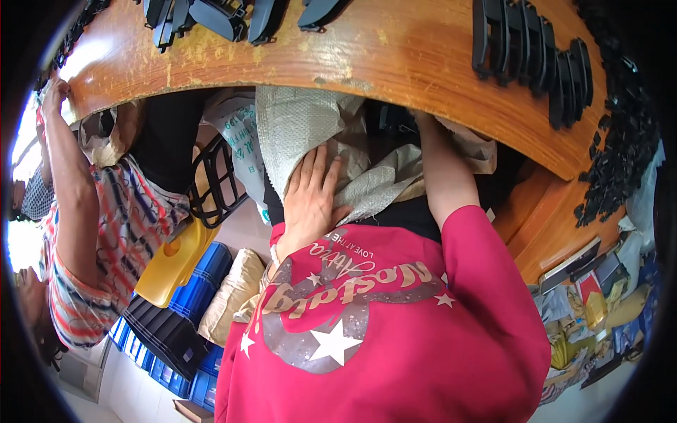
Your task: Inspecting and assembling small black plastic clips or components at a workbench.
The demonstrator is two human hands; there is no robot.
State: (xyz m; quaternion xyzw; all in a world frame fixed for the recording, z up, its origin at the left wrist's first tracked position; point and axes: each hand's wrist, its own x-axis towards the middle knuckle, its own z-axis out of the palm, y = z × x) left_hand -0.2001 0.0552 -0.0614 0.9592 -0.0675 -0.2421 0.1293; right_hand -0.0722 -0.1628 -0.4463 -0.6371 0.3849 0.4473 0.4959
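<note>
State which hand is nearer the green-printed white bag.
Left. The left hand lies on a sack, right of the white bag; the right hand is farther right, mostly hidden.

Yellow seat (166,280) and blue crates (204,276) near a co-worker in a striped shirt (120,225)
A black crate (166,337) adjoins the blue ones; a beige bundle (234,296) lies alongside; far right, mixed clutter (610,317) lies heaped.

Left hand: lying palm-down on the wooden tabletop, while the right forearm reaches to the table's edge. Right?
Not quite. The head view shows the left hand lying palm-down on the pale woven sack, not on the wooden tabletop. The right forearm does reach to the table's edge.
</note>
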